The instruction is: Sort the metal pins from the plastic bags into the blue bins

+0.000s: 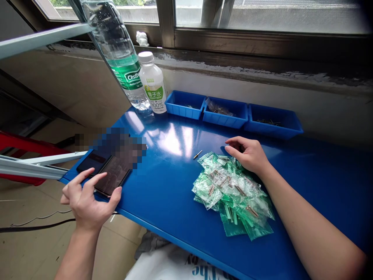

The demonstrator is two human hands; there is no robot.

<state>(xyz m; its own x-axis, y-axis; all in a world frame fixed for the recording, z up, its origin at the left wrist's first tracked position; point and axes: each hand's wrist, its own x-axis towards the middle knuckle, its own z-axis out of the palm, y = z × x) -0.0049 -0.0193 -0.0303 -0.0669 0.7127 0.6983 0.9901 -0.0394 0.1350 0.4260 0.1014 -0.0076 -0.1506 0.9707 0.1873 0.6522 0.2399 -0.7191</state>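
One bench [163,198], head view: blue, glossy, its far side toward a window [274,17].
Left hand [89,200]: grip released, fingers and thumb spread at the near end of a dark phone [113,177]; whether the fingertips touch it cannot be told.
Phone position: flat at the bench's left edge; its far part is masked by pixel blocks, full outline not verifiable.
Phone handling: judged stiff, smooth and breakable at the glass; take hold by the two long edges.
Right hand [247,155]: fingers loosely curled at the far side of a heap of packets [233,182]; palm side hidden, so whether the grip is slack or grasping anything cannot be told.
Packets position: right of centre on the bench, left of the right forearm; clear and green-tinted film, overlapping, slim metal pieces visible inside.
Packets handling: judged light, limp and slippery, liable to slide over one another; pinch a free film corner, or across the pieces inside for a firmer hold.
Loose pin [197,154]: on the bench, just off the heap's far-left side; judged stiff, light and prone to roll; take at mid-length between thumb and forefinger.
Blue trays: three in a row, left tray [184,111], middle tray [224,120], right tray [272,129]; small contents visible.
Bottles: large water bottle [125,74] beside coconut water bottle [154,87], both upright at the far-left corner.
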